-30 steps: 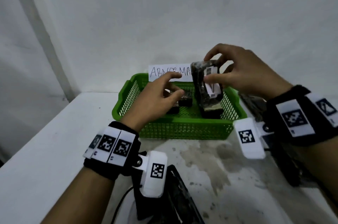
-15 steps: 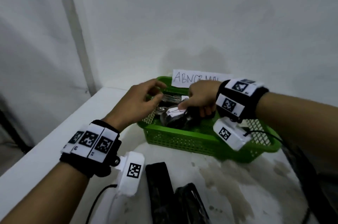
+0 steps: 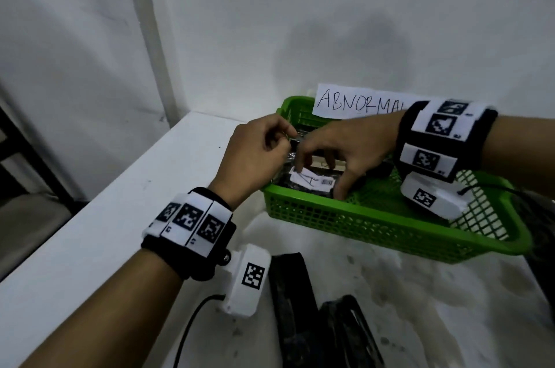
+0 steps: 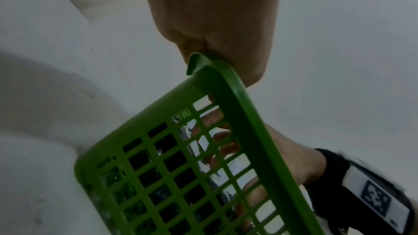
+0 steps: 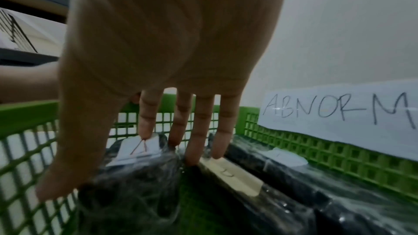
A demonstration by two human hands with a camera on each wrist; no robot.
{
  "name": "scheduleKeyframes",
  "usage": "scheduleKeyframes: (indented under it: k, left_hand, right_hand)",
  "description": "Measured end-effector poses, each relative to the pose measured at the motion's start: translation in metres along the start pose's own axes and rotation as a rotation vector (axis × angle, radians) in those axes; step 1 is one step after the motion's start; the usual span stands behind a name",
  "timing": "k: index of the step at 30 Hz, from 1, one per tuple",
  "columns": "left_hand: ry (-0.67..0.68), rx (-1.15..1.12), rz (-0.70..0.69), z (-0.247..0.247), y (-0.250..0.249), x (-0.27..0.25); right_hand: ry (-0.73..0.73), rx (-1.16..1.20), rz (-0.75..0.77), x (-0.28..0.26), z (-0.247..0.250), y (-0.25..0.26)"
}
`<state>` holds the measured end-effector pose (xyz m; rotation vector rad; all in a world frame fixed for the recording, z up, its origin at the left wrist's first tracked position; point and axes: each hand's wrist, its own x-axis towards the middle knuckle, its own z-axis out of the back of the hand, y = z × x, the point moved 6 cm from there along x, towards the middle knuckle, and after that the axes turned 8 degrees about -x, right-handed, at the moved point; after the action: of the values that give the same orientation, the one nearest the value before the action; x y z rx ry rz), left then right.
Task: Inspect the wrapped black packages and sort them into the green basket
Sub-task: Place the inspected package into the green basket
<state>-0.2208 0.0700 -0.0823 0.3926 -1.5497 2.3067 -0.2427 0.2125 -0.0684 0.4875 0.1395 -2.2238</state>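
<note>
The green basket [image 3: 390, 235] stands at the back of the white table, against the wall. A black package wrapped in clear film [image 3: 315, 184], with a white label on top, lies in its left end. My right hand [image 3: 324, 166] is spread over it, and its straight fingers [image 5: 199, 140] touch the top while the thumb sits at the near end. Curled over the basket's left rim [image 4: 226, 81], my left hand [image 3: 283, 139] pinches shiny film at the package's far end. More wrapped black packages [image 5: 294, 185] lie beside it in the basket.
Two more black packages [image 3: 288, 292] [image 3: 345, 337] lie on the table near me. A paper sign reading ABNORMAL [image 3: 357, 103] hangs on the basket's back wall. The table's left edge [image 3: 90, 232] drops off, and a black cable [image 3: 192, 322] trails from my left wrist.
My right hand brought the labelled package down from above the basket and laid it flat inside. My left hand moved in over the left rim and its fingers curled.
</note>
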Motion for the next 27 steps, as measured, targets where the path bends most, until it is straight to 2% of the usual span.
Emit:
scheduleKeyframes:
  k: [2,4,10,15,19,24,27]
  left_hand:
    - [-0.017,-0.031,-0.005,0.002,0.0,-0.001]
    - [-0.03,-0.052,-0.005,0.002,0.001,-0.001]
    - [-0.024,-0.025,-0.008,-0.002,-0.001,-0.004]
    - [0.01,-0.01,-0.027,-0.002,-0.003,-0.007]
    - [0.027,0.039,-0.039,-0.003,-0.005,-0.008]
    - [0.067,0.124,-0.025,-0.007,-0.013,-0.006]
    - [0.067,0.084,0.001,0.006,-0.021,-0.007]
  right_hand:
    - [-0.047,-0.023,0.067,0.005,-0.006,0.003]
    - [-0.076,-0.019,0.066,0.007,-0.008,0.001]
    - [-0.07,0.012,-0.095,-0.003,-0.002,-0.024]
    - [-0.077,0.031,-0.114,-0.002,-0.011,-0.019]
    - [-0.08,-0.013,-0.197,-0.002,-0.002,-0.024]
    - [0.009,-0.113,-0.211,0.005,-0.004,-0.016]
    - [-0.015,-0.101,-0.239,-0.01,0.016,-0.011]
